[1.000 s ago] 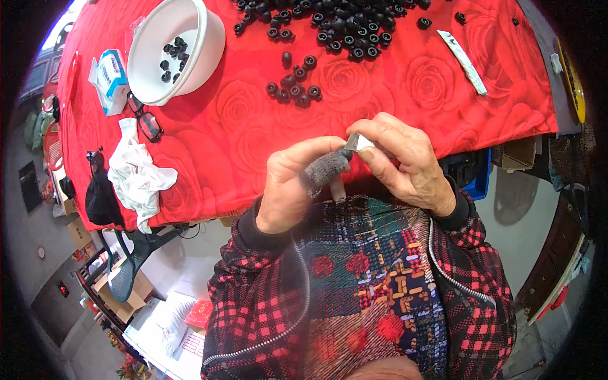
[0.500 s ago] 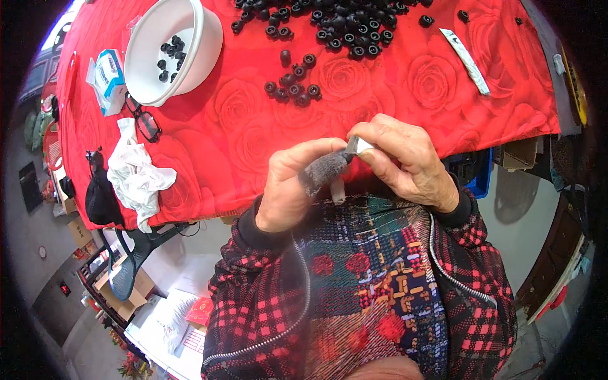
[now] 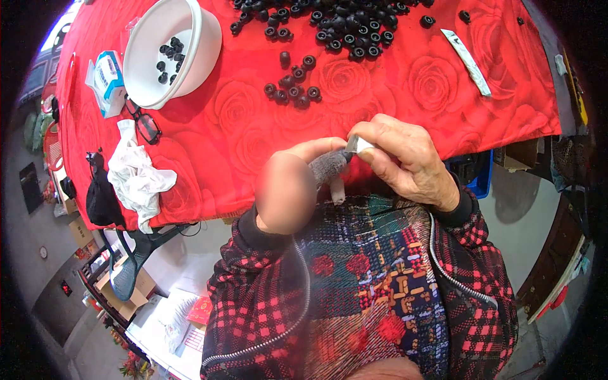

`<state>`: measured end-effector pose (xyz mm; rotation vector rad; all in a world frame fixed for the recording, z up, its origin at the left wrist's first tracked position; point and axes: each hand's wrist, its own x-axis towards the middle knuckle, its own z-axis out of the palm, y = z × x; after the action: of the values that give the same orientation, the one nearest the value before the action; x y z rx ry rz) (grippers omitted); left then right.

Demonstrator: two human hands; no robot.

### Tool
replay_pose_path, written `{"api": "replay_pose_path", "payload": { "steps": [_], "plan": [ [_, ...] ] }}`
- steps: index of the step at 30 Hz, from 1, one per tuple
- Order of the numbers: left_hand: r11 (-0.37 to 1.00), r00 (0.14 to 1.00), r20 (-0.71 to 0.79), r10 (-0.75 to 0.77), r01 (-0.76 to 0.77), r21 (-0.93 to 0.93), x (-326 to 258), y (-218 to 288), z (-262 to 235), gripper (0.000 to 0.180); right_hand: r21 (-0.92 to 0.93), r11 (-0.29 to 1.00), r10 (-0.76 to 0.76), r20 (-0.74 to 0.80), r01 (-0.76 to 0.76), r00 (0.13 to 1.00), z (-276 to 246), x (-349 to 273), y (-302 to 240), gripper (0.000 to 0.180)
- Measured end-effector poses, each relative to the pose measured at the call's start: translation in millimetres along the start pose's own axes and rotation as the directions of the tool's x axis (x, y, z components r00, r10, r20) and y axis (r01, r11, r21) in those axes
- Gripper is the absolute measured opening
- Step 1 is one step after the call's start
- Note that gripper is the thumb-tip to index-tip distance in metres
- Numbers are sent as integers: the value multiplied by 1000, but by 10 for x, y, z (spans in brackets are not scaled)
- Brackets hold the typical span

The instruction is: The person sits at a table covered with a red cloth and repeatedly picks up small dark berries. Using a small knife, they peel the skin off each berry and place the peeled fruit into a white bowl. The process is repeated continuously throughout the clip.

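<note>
My right hand (image 3: 405, 161) is closed in a pinch on a small metal blade (image 3: 353, 144) with a white wrapped end. Opposite it, my left hand (image 3: 288, 190), partly blurred, is closed, its thumb and fingers meeting at a small black part (image 3: 348, 155) right at the blade; most of that part is hidden. One left finger wears a grey knitted cover (image 3: 328, 170), and a pale wrapping (image 3: 338, 190) shows on another finger below it. Both hands are held close together over the table's near edge, in front of my body.
Several loose black round parts (image 3: 294, 90) lie beyond my hands, below a large black pile (image 3: 354, 28). At left stand a white tub (image 3: 206, 47) with some parts inside, a box (image 3: 112, 82), glasses (image 3: 149, 126) and a white cloth (image 3: 136, 174). A white strip (image 3: 467, 63) lies right.
Both hands stay almost where they were, with the blade still against the small black part. The view has shifted very slightly.
</note>
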<state>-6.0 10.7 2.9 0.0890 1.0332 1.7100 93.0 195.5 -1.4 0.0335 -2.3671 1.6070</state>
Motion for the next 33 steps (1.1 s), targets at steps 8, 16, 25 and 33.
{"api": "replay_pose_path", "payload": {
  "steps": [8, 16, 25, 33],
  "plan": [
    [999, 998, -48, 28, -29, -19, 33, 69, 11, 32, 200, 980, -36, 159, 3, 987, -114, -68, -92, 24],
    [976, 991, 126, -49, 75, -205, -22, 99, 45, 30, -181, 931, -346, -150, 318, 926, 141, 117, -140, 33],
    [977, 972, 115, 206, -210, 26, -121, -19, 4, 30, -371, 835, -465, -81, 406, 882, 146, -8, -170, 46],
    [991, 993, 44, 110, -107, -82, -186, 60, 54, 27, -176, 978, -126, -80, 111, 989, 55, 25, -341, 30]
  ]
}}
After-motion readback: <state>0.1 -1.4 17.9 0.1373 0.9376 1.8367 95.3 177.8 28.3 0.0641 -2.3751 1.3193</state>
